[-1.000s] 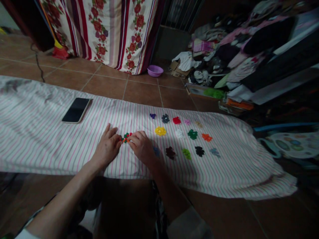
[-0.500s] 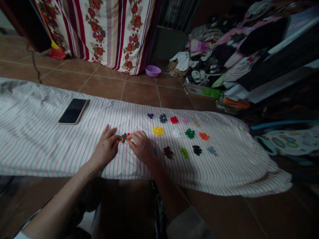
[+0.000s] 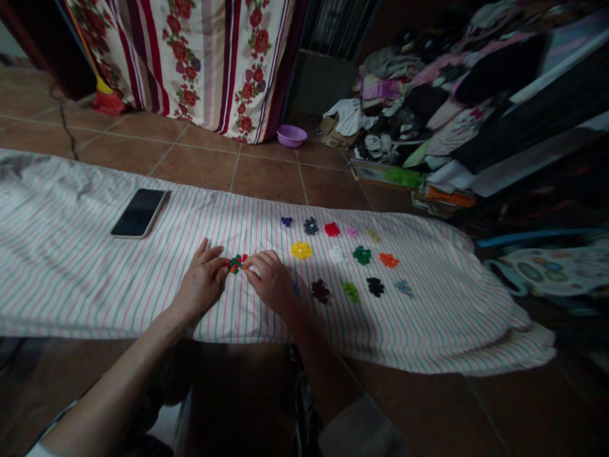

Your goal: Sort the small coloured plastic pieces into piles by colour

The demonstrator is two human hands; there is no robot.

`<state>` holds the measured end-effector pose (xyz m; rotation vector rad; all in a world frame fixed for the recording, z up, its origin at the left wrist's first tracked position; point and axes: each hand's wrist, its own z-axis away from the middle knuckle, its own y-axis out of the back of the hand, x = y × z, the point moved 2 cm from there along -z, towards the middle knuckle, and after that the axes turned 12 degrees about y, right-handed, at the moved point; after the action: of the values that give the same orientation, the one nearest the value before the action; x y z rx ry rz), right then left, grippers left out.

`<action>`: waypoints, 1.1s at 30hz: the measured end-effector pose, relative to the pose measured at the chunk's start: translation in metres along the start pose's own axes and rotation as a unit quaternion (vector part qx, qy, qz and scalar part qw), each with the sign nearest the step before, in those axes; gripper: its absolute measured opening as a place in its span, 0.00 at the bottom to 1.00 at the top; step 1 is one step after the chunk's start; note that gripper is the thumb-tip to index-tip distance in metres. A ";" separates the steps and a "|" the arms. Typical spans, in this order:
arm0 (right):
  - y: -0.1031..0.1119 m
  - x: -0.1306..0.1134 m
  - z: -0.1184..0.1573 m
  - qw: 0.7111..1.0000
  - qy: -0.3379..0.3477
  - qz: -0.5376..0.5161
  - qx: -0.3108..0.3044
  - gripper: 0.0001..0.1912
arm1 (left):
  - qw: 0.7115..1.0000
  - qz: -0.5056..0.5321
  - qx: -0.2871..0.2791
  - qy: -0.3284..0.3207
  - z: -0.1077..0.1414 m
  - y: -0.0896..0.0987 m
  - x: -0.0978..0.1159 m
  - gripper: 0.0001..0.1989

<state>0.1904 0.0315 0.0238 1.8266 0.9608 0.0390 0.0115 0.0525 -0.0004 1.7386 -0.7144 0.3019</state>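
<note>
A small cluster of green, red and orange pieces [image 3: 236, 264] lies on the striped cloth between my two hands. My left hand [image 3: 204, 277] has its thumb and index finger closed at the cluster's left edge, its other fingers stretched forward. From the right, my right hand [image 3: 269, 279] pinches a tiny orange piece [image 3: 246, 266] against the cluster. The pieces are too small to name their kind. Just right of this hand is a partly hidden blue pile [image 3: 296, 289]. Nearby sit a yellow pile [image 3: 301, 250] and a brown pile [image 3: 320, 291].
More piles in separate colours, among them red [image 3: 332, 229], dark green [image 3: 362, 255], orange [image 3: 389, 260] and black [image 3: 375, 287], spread rightward on the striped cloth [image 3: 451, 304]. A phone [image 3: 139, 214] lies at left. Beyond stand a purple basin [image 3: 292, 135] and heaped clothes [image 3: 428, 95].
Both hands stay at the cluster with almost the same grip. The whole view has shifted very slightly; nothing else has visibly moved.
</note>
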 end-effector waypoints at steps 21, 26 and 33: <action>0.039 0.032 0.021 0.994 -0.063 0.027 0.091 0.04 | 0.997 -0.015 0.005 -0.071 -0.006 0.003 0.012 0.17; 0.065 0.054 0.038 0.980 -0.097 0.038 0.172 0.03 | 0.998 -0.021 -0.004 -0.065 -0.006 0.005 0.014 0.19; 0.105 0.088 0.075 0.943 -0.172 0.085 0.272 0.05 | 0.998 -0.019 0.015 -0.059 -0.005 0.003 0.010 0.19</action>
<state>0.3447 0.0127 0.0373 2.3171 0.5938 -0.4682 0.0182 0.0533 0.0092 1.8075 -0.7641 0.1862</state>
